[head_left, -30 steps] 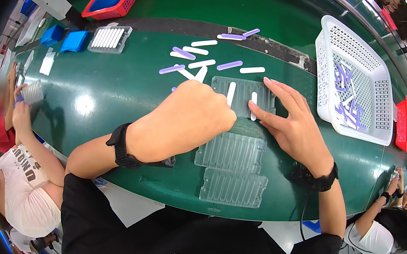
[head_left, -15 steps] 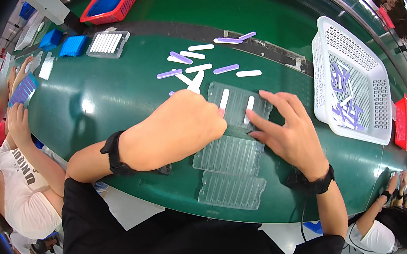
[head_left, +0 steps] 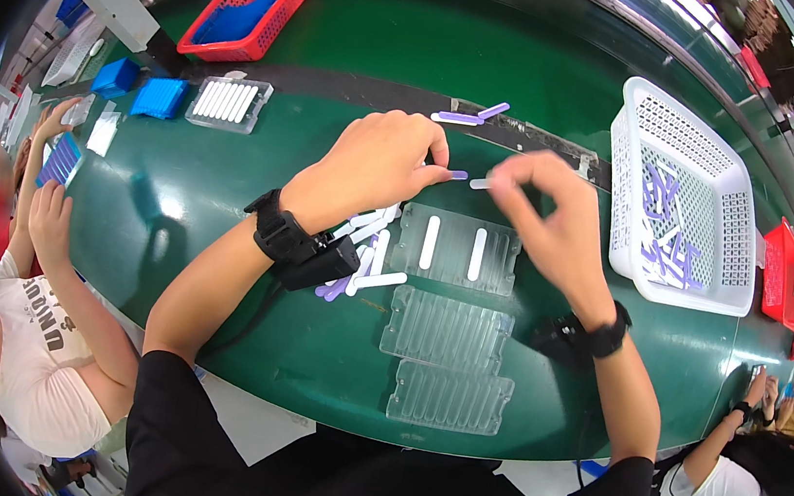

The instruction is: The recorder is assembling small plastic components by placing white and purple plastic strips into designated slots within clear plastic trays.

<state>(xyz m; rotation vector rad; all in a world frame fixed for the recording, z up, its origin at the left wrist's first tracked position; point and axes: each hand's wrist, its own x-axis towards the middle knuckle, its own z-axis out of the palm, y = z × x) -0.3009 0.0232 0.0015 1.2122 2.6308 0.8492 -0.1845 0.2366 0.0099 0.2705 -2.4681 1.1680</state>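
Note:
My left hand [head_left: 378, 160] pinches a short purple stick [head_left: 459, 175] between thumb and index finger, above the far edge of a clear grooved tray [head_left: 454, 245]. Opposite it, my right hand [head_left: 553, 212], somewhat blurred, has its fingertips closed on the end of a white stick [head_left: 480, 184]. In the tray lie two upright white sticks, one on the left [head_left: 430, 242] and one on the right [head_left: 476, 255]. A pile of white and purple sticks [head_left: 368, 262] lies left of the tray, partly hidden by my left wrist.
Toward me sit two more clear trays, one nearer the first [head_left: 447, 327] and one at the edge [head_left: 450, 398]. A white basket [head_left: 626, 215] of sticks stands right, a red basket [head_left: 291, 16] far left. A tray of white sticks [head_left: 260, 115] lies left. Co-workers sit on both sides.
Both hands have moved away from the tray to its far side. The loose sticks have been swept into a pile at the left; a purple and a white stick are now at my fingertips.

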